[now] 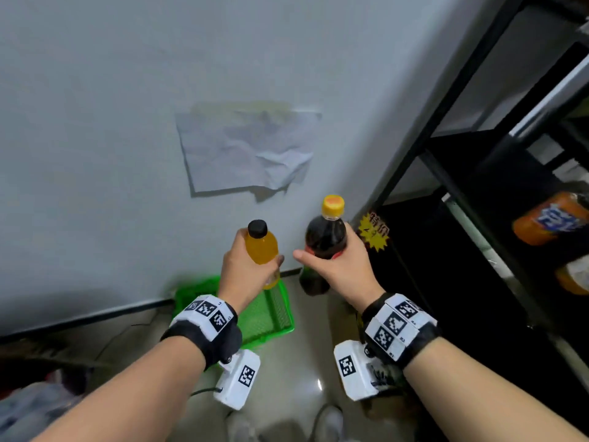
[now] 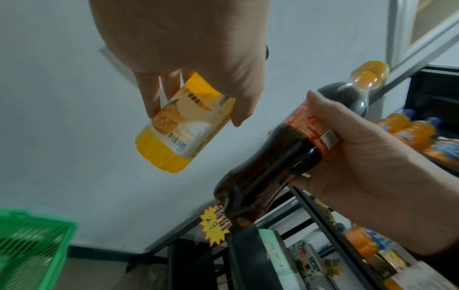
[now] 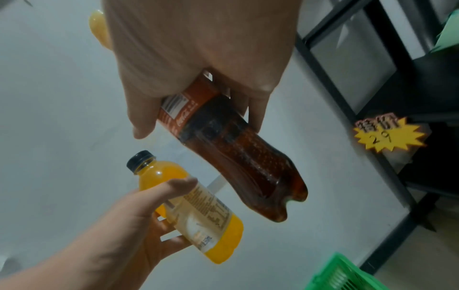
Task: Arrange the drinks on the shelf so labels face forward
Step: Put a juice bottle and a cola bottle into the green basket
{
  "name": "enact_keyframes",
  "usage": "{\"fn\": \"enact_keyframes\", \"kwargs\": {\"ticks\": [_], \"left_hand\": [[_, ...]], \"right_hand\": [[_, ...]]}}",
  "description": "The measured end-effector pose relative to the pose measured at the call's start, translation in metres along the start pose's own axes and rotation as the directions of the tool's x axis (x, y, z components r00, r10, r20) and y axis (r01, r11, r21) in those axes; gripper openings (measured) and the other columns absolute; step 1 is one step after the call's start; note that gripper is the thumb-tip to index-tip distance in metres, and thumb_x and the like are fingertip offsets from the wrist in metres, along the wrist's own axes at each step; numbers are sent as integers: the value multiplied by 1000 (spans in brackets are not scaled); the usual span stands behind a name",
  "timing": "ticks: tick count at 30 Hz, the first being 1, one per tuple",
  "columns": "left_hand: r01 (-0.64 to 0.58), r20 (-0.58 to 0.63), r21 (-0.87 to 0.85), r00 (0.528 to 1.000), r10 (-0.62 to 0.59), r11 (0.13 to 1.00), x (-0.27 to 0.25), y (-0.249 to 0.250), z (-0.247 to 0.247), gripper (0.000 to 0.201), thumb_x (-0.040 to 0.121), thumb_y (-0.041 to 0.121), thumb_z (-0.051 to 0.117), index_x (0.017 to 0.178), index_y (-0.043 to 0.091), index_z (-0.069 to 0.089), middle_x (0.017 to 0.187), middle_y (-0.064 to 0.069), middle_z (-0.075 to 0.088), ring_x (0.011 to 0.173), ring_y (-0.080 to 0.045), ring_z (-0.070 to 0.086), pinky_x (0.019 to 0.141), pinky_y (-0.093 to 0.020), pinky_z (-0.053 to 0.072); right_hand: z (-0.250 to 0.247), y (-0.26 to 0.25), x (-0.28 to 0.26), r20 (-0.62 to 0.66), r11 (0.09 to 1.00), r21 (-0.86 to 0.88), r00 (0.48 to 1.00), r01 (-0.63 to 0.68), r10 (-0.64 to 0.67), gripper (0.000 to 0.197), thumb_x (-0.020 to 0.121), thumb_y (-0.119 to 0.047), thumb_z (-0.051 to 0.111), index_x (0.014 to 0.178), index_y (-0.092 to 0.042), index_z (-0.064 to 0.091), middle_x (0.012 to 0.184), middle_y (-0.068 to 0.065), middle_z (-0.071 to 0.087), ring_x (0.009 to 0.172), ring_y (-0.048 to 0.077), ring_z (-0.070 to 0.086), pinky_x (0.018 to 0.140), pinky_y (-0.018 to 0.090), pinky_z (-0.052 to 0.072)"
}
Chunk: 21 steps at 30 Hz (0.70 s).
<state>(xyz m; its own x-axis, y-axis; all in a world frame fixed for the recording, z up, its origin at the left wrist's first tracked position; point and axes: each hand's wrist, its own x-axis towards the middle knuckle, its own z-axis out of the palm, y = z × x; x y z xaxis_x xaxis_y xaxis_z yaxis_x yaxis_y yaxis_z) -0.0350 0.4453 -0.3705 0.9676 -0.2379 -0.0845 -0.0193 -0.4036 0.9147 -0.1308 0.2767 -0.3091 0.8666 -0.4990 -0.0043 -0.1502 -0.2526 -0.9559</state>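
Observation:
My left hand (image 1: pixel 245 266) grips a small orange juice bottle (image 1: pixel 262 247) with a black cap, held upright in front of the white wall. Its pineapple label (image 2: pixel 188 117) shows in the left wrist view. My right hand (image 1: pixel 338 266) grips a dark cola bottle (image 1: pixel 325 239) with a yellow cap and a red-orange label (image 3: pixel 183 109), also upright. Both bottles hang in the air, side by side and apart, left of the black shelf (image 1: pixel 446 173). Orange soda bottles (image 1: pixel 548 218) lie on the shelf at the right.
A green plastic basket (image 1: pixel 271 317) sits on the floor below the hands. A yellow starburst price tag (image 1: pixel 374 232) hangs on the shelf's front post. A crumpled paper (image 1: pixel 248 148) is stuck on the wall. More orange bottles (image 2: pixel 407 127) fill the shelf.

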Motion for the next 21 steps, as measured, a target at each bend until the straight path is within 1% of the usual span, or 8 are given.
{"fn": "enact_keyframes", "kwargs": {"ticks": [3,5,7,9,11,13,15,21], "left_hand": [[67,-4,-31,998,-68,997,8,-45,-5,54,71,29,93,110,31,55,92,10,69,78,0,66,60,-11,45],[100,5,-58,995,-100,993,13,-75,-2,52,72,24,92,108,29,55,90,7,71,75,-1,66,57,-9,46],[122,-11,-72,992,-123,990,18,-109,2,50,72,19,91,107,27,57,90,5,71,71,1,64,59,-12,49],[127,-50,-79,990,-131,989,28,-145,5,50,71,16,91,108,26,58,93,4,71,79,-6,66,70,-23,54],[125,-78,-85,988,-132,988,39,-182,11,52,71,14,92,110,24,59,99,2,71,90,-16,67,82,-34,55],[141,-98,-93,984,-150,986,50,-227,21,54,72,13,92,113,22,59,106,-2,70,98,-23,67,88,-39,55],[180,-110,-93,976,-190,979,59,-276,35,55,73,13,91,117,20,59,111,-6,69,102,-25,67,91,-41,54],[269,-64,-31,961,-271,963,93,-419,83,50,72,18,92,111,20,61,103,0,72,96,-24,69,91,-46,56]], "right_hand": [[40,26,14,67,999,2,997,-46,46,53,65,-26,99,104,-14,65,99,4,76,99,22,72,93,41,58],[64,47,24,98,998,6,993,-66,66,52,65,-23,99,103,-16,65,98,2,76,95,15,72,89,33,57],[89,76,35,140,997,21,988,-73,69,51,65,-18,99,104,-15,65,96,-1,75,88,5,69,83,20,53],[114,108,50,178,996,34,982,-77,69,52,66,-15,98,105,-15,64,93,-5,73,84,1,66,80,16,51],[140,147,65,208,995,37,975,-88,78,54,66,-12,97,108,-13,64,96,-1,73,89,8,68,84,24,54],[169,193,78,238,995,24,967,-96,88,55,66,-9,96,111,-9,64,102,7,74,98,23,71,91,36,57],[199,242,86,252,994,7,962,-113,107,54,66,-8,96,110,-8,65,103,10,75,101,28,72,94,41,57],[266,392,110,250,989,-41,957,-141,147,58,64,-11,98,111,-13,65,102,0,74,99,18,71,92,31,55]]}}
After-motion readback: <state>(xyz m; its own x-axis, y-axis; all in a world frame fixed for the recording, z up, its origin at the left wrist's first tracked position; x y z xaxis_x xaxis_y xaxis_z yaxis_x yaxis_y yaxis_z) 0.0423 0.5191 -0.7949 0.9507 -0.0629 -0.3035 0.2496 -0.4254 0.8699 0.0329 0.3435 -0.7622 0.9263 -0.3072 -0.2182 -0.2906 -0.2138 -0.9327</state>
